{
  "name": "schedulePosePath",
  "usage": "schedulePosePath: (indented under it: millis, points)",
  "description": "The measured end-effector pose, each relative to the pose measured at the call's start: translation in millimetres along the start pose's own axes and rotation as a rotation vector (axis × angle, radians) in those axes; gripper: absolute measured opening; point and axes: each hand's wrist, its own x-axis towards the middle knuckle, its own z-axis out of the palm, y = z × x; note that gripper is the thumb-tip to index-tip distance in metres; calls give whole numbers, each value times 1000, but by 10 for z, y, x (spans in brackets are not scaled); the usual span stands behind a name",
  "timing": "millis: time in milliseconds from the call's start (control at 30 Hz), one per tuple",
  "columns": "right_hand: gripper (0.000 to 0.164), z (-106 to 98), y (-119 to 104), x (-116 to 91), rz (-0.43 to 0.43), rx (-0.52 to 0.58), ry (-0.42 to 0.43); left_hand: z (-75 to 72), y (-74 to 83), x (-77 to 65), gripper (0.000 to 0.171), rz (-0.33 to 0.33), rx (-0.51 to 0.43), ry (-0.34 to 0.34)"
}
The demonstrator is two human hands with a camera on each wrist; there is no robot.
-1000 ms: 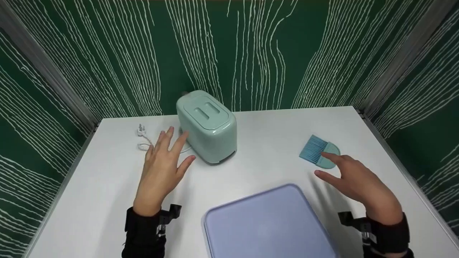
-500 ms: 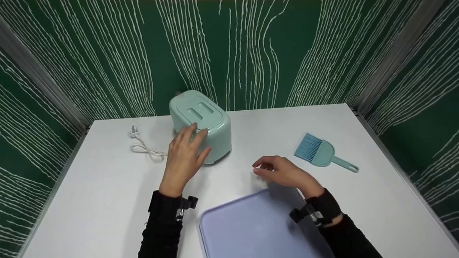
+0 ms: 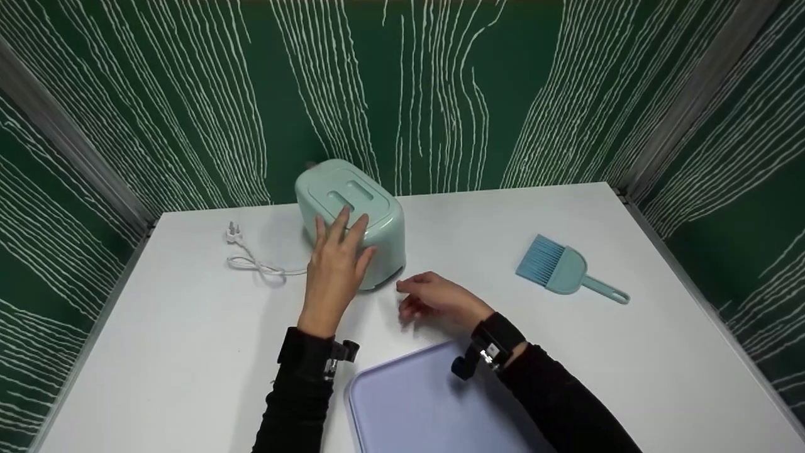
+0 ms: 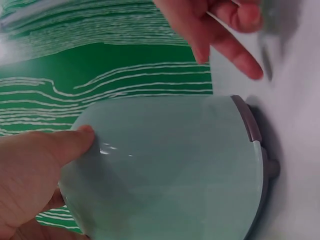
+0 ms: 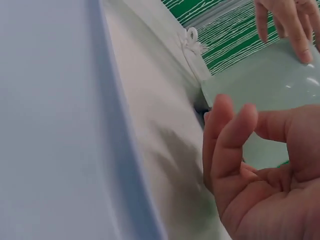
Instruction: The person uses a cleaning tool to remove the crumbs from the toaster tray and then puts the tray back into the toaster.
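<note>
A mint-green toaster [image 3: 387, 245] with two recesses in its top stands near the back edge of the white table. My left hand [image 3: 333, 270] rests on its near end, fingers spread over the top. In the left wrist view the left thumb [image 4: 75, 142] lies against the toaster's rounded edge. Low beside the toaster's near right corner is my right hand [image 3: 437, 299], fingers loosely bent. The right wrist view shows nothing in that right hand [image 5: 250, 175], with the toaster's shell [image 5: 260, 75] just beyond it.
A white cord with a three-pin plug [image 3: 234, 235] lies left of the toaster. On the right lies a teal brush [image 3: 566, 270] with blue bristles. A lavender tray [image 3: 415, 402] sits at the front, partly under my right forearm. Green patterned walls enclose the table.
My left hand has moved right and forward from beside the toaster onto its top. The right hand has swung left from over the brush to the toaster's near corner, uncovering the brush.
</note>
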Motion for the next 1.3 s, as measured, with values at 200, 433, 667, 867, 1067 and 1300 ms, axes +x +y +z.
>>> schedulePosePath:
  millis: [200,433,667,867,1067,1300]
  points:
    - [33,124,-39,176,62,252,8,-9,8,0,52,-18,-11,-9]
    - [27,204,-25,294,61,447,33,-17,24,6,52,-26,-22,-17]
    - [23,254,-2,347,21,514,36,-12,13,7,51,-21,-13,-14]
    - [22,236,13,368,-11,562,78,-11,4,4,50,7,2,3]
    - [25,205,14,359,-21,554,131,0,-1,2,50,22,-2,17]
    - [33,200,-4,333,-14,571,134,-1,-4,4,50,2,7,-2]
